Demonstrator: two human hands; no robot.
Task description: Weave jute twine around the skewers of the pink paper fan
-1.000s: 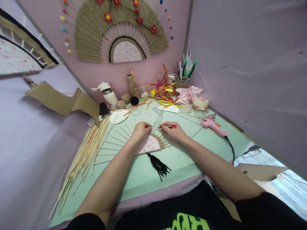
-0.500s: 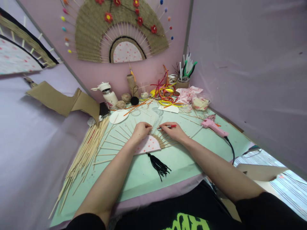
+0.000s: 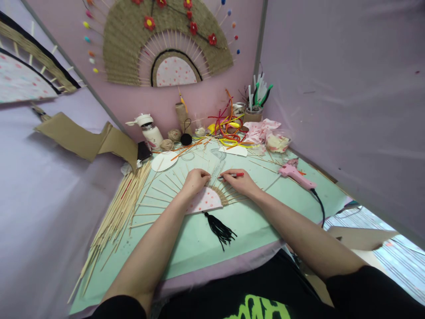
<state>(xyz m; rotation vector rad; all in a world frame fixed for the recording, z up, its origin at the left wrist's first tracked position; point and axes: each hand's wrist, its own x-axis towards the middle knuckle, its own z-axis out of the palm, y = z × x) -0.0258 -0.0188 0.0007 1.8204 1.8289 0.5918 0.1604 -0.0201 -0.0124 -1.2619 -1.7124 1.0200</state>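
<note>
A small fan (image 3: 206,200) with a pink dotted half-circle, thin sticks spreading out and a woven twine band on its right side lies on the green tabletop. Over its upper left part rests my left hand (image 3: 196,180), fingers pinched at the sticks; what lies between the fingertips is too small to make out. My right hand (image 3: 237,180) is closed around a red-capped pen (image 3: 236,175), its tip end pointing left above the sticks. Between and beyond both hands lies a clear ruler (image 3: 217,169). A black tassel (image 3: 219,228) hangs from the fan's lower edge onto the table.
Many loose sticks (image 3: 116,217) lie at the left. A pink glue gun (image 3: 297,176) with a black cord is at the right. Along the back stand a white bottle (image 3: 152,135), twine balls (image 3: 167,145), coloured pipe cleaners (image 3: 229,126) and a jar of tools (image 3: 253,115).
</note>
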